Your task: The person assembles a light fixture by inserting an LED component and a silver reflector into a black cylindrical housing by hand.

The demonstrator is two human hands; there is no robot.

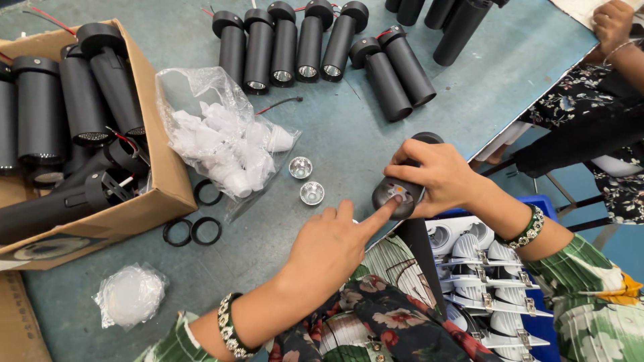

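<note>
Over table (349, 134), left forefinger on lamp (402, 184)

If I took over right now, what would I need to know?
Right hand grips a black cylinder lamp, open end up. Left hand pokes its index fingertip into that end. Two small reflector cups lie loose on the table beside a clear bag of white parts. Three black rings sit by the cardboard box of lamps. Seven more lamps lie in a row beyond; whether they are finished, I can't tell.
</note>
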